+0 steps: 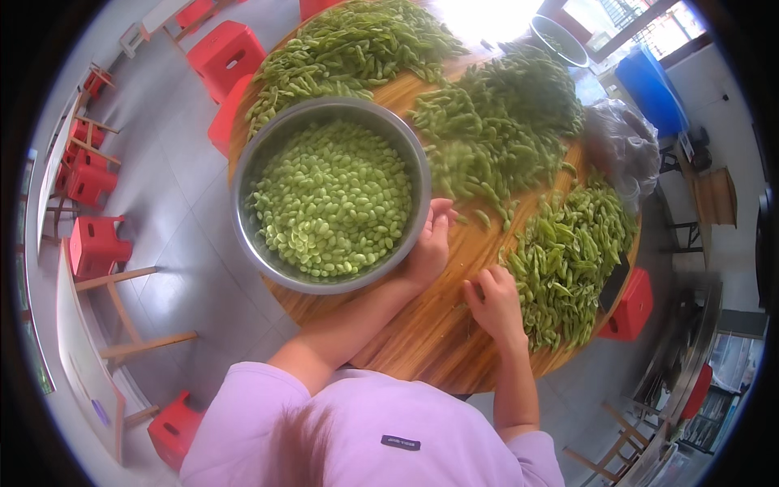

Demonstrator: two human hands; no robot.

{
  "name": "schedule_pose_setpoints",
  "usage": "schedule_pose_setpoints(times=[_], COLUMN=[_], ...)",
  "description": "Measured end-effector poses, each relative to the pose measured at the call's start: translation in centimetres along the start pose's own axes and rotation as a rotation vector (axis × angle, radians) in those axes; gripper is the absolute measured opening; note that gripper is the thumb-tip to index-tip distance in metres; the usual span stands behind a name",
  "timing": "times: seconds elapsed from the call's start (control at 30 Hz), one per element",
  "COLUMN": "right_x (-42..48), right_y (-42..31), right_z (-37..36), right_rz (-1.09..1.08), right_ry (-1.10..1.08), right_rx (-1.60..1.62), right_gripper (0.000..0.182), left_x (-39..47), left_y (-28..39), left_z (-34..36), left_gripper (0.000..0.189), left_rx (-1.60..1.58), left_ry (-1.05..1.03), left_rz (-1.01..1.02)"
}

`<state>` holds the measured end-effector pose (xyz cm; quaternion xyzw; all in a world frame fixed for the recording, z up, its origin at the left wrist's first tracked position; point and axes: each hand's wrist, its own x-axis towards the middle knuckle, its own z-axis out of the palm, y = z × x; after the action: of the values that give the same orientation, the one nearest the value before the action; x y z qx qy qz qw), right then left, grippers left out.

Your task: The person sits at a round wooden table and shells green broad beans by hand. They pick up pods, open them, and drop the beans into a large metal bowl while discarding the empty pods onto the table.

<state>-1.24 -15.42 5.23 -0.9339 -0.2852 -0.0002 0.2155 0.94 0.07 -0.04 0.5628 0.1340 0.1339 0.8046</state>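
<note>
A steel bowl (241, 243) full of shelled green beans (331, 195) stands at the left of the round wooden table (420, 329). My left hand (431, 246) is at the bowl's right rim with its fingers curled; whether it holds anything is hidden. To its right, my right hand (496, 298) is over bare wood with bent fingers, beside a heap of flattened green pods (566, 268); its fingertips are partly hidden. Plump green bean pods (487, 128) are heaped beyond my hands, and another pod heap (365, 45) lies behind the bowl.
A clear plastic bag (624, 143) sits at the table's right edge. A pale-rimmed basin (560, 41) stands at the far right. Red plastic stools (225, 58) are around the table, one (633, 304) close by on the right. A dark flat object (613, 285) lies by the right edge.
</note>
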Motion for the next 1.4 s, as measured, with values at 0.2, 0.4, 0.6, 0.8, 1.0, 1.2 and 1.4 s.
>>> schedule_pose_setpoints(times=[0.2,0.4,0.6,0.8,1.0,1.2,1.4], right_x=[3.4,7.3,6.3,3.5,1.3,0.5,-0.1], right_y=[0.9,1.3,2.7,2.6,-0.1,-1.2,-1.0], right_z=[0.0,2.9,3.2,0.9,0.7,0.6,0.5], right_rz=[0.123,0.08,0.247,0.58,0.717,0.662,0.564], right_ry=[0.267,0.32,0.287,0.269,0.441,0.306,0.187], right_rx=[0.195,-0.001,0.17,1.085,1.447,1.281,1.217], right_gripper=[0.012,0.026,0.023,0.019,0.016,0.021,0.019], left_x=[0.1,-0.6,-0.7,-0.9,-1.4,-1.4,-1.1], left_y=[0.5,2.1,1.2,1.2,1.9,1.3,0.4], left_z=[-0.2,0.6,0.6,0.9,1.0,0.5,0.5], left_gripper=[0.021,0.022,0.029,0.025,0.029,0.03,0.025], left_rx=[-0.024,-0.265,0.062,0.327,0.46,0.31,0.05], left_ry=[0.0,-0.102,-0.289,-0.393,-0.489,-0.634,-0.731], left_rz=[-0.021,-0.251,-0.067,0.026,0.164,0.017,-0.226])
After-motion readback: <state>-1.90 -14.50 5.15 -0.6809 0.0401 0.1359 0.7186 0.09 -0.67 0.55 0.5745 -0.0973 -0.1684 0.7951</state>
